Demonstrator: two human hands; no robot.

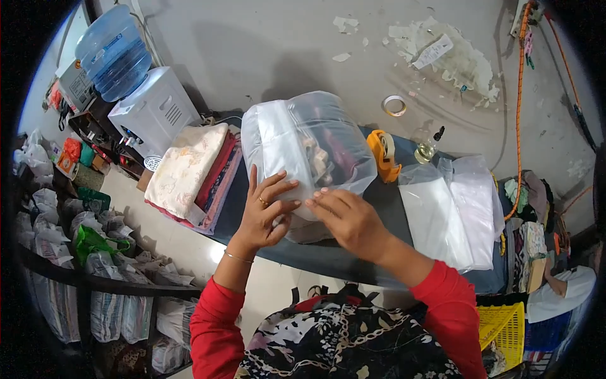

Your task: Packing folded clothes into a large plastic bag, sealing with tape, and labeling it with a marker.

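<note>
A bulky clear plastic bag (279, 135) lies in front of me on the dark table, with cloth items showing through its right side. A folded band of film runs over its top toward me. My left hand (271, 208) rests on the near part of the bag, fingers spread apart, a ring and a bangle on it. Close beside it, my right hand (352, 220) has its fingertips bunched together on the near edge of the folded film. What lies under the fingertips is too small to tell.
Folded cloths (187, 161) are stacked left, near a white water dispenser (151, 109). An orange tape dispenser (382, 158), a glass bottle (424, 152) and flat plastic bags (447, 218) lie right. A rack (118, 284) holds wrapped parcels; another person (563, 293) is beyond a yellow basket (511, 327).
</note>
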